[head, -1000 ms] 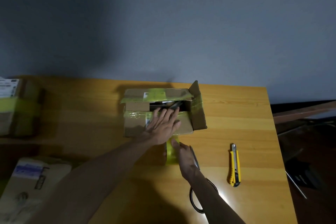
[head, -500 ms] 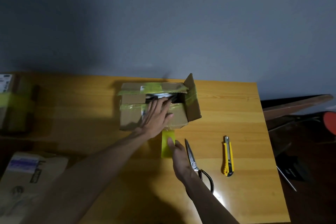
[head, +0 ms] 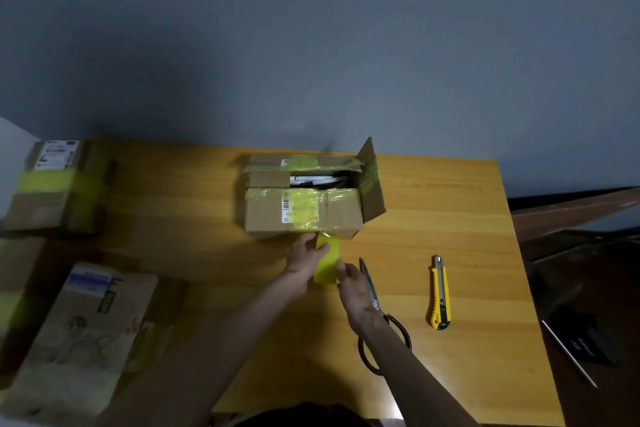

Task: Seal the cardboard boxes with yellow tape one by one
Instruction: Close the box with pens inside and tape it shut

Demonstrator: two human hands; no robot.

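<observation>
Closest in, a flat brown parcel (head: 86, 333) with a printed label is seen lying at the near-left corner of the table (head: 450, 211), partly washed out by blur. A bit further in, a pair of scissors (head: 370, 282) is laid flat, its dark loop handles tucked under the right forearm and its blades pointed away toward the wall. The right grip (head: 355, 289) is found right beside those blades, fingers closed on the lower end of a length of yellow tape (head: 327, 269). The upper end of that tape is pinched by the left grip (head: 304, 262), thumb on top, right up against the near bottom edge of the cardboard box (head: 266, 215). So the tape is held stretched between both grips; whether a roll is hidden behind it can't really be told. Off to the right, well apart from the hands, a yellow utility knife (head: 440, 295) is laid lengthwise. The box itself is parked mid-table, old yellowish tape and a barcode label (head: 294, 208) stuck across its near flap. A gap is left open on top and the right flap (head: 372, 191) is stood up. Dark and white stuff is glimpsed inside, too dim to make out. Far left, another box (head: 52, 191) banded in yellow tape is set at the table edge, and everything is backed by a grey wall (head: 311, 45).
</observation>
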